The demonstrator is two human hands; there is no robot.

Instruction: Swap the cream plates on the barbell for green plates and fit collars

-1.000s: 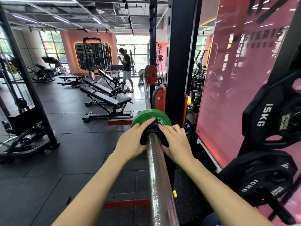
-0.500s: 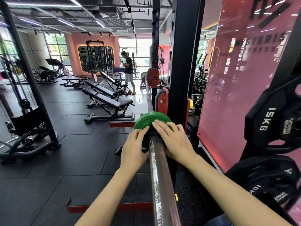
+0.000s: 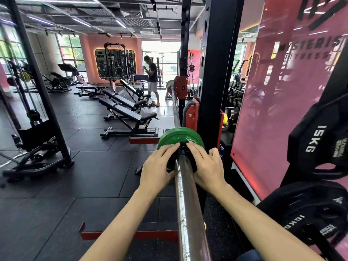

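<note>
Head: hands [image 3: 183,166] press black collar [image 3: 183,150], round green plate [image 3: 178,136].

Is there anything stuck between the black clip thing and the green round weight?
Nothing visible. The black collar sits on the steel barbell sleeve right against the green round plate, with the left hand and right hand pressing it.

Head view, looking down along barbell sleeve [image 3: 188,204], close
</note>
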